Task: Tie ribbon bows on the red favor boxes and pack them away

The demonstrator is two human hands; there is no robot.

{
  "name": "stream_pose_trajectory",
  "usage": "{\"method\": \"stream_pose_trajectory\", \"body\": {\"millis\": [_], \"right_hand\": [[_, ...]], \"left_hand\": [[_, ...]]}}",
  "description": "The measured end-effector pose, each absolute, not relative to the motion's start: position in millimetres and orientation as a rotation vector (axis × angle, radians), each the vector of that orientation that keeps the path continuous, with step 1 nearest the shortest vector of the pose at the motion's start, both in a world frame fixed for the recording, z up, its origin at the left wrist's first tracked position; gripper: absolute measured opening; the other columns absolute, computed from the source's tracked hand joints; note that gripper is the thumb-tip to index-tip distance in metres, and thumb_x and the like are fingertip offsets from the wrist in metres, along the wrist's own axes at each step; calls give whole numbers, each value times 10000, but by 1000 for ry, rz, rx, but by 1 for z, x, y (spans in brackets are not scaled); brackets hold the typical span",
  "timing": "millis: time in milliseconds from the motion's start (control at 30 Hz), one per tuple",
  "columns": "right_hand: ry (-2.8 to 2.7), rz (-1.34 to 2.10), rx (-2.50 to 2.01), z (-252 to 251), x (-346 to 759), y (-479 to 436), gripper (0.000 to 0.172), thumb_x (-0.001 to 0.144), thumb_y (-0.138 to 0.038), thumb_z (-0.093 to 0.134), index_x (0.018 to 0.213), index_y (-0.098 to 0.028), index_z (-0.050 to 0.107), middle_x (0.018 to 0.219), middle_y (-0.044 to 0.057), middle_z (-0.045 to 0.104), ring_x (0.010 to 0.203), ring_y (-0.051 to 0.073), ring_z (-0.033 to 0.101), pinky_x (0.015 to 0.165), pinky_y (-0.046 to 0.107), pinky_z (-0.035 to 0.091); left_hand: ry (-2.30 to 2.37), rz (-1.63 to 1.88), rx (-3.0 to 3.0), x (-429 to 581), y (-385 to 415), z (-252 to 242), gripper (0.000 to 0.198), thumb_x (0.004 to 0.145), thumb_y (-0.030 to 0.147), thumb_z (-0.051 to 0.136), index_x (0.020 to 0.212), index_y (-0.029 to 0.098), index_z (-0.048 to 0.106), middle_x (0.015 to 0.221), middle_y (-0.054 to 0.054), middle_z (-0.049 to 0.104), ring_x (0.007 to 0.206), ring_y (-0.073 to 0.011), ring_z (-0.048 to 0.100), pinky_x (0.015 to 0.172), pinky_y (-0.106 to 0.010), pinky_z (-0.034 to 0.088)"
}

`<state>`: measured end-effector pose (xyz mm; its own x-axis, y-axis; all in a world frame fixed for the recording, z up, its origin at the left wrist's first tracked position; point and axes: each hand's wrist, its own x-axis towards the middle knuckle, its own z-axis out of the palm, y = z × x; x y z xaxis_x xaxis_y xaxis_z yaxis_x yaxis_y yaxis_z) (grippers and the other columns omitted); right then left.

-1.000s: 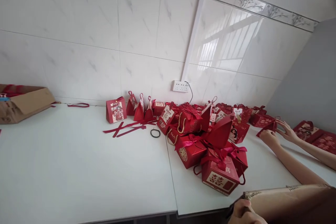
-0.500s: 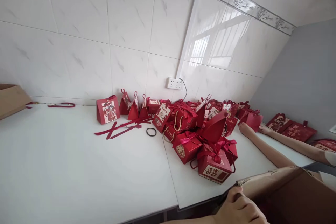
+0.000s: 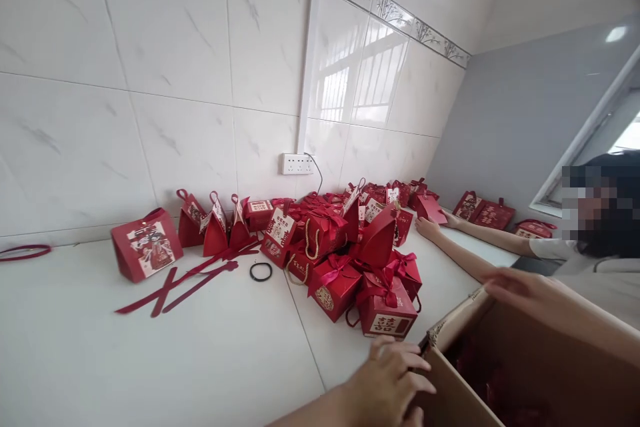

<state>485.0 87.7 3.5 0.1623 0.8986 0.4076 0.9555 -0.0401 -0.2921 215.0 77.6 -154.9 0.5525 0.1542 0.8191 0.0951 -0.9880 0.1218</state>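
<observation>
Left hand [image 3: 390,380]: fingers spread and slightly curled, at the near-left corner of the cardboard box [image 3: 450,393]. Contact with the box: can't tell. Right hand [image 3: 525,290]: palm down at the box's far rim, fingers stretched out, blurred; can't tell if it grips the rim. Box is open-topped, with dark red items [image 3: 493,387] inside, too dim to identify.

Just beyond the box's left corner: red gift box [image 3: 387,307] with bow and white label, front of a heaped pile of red boxes and bags on the white table [image 3: 215,367]. Farther left of the box: black ring [image 3: 261,271], crossed red ribbons [image 3: 167,290], upright red bag [image 3: 147,247] with a printed figure. Beyond the box, far side: co-worker's hands [image 3: 430,227] on a small red bag [image 3: 431,209]. Wall socket [image 3: 299,163]: far left of the box, behind the pile.
</observation>
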Motion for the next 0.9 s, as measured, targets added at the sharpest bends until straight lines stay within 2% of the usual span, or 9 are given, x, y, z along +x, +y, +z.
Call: {"method": "stream_pose_trajectory", "body": {"millis": [67,167,267,333,567,767,900], "right_hand": [[-1804,201,-1956,17,466,99,385,713,-602,580,811,-234,644,709,37,670,668,209,629,659,327,502],[-1703,464,-1709,28,421,133,575,747,-731,362,658,-189,533,710,78,636,673,215,618,580,307,476],[-1682,151,-1884,25,379,169,555,775,-694,365,514,-203,378,514,34,519,517,171,515,529,287,384],[-1645,-17,-1975,22,364,187,547,798,-645,385,475,-208,316,474,27,483,496,164,481,528,278,347],[-1572,-33,-2030,33,366,215,462,815,-411,417,422,-214,276,418,21,445,464,158,464,494,261,309],[-1617,-98,-2040,49,397,224,337,782,-324,399,473,-190,423,488,30,534,516,155,502,509,241,338],[-1630,-205,-2037,60,425,227,301,800,-304,361,560,-176,488,562,47,577,573,157,513,557,240,361]], "left_hand": [[284,1394,2653,189,85,-152,362,712,170,504,1068,181,440,1074,-81,591,1132,-218,510,977,-379,325],[472,1395,2549,170,98,-153,409,652,58,455,1040,183,421,1052,-94,571,1096,-229,518,921,-384,362],[416,1495,2562,170,109,-159,424,600,29,417,994,184,425,980,-79,567,1044,-221,538,867,-361,385],[362,1525,2597,173,114,-163,433,560,30,411,966,180,427,946,-72,565,1011,-219,550,829,-346,398],[469,1485,2516,174,115,-161,433,536,-1,422,929,182,434,937,-70,551,991,-221,544,820,-355,431],[488,1410,2441,172,110,-157,353,604,18,461,919,178,458,960,-85,544,999,-231,526,840,-381,452],[456,1388,2403,173,109,-159,326,633,35,467,927,176,484,963,-91,556,928,-206,547,786,-336,486]]}}
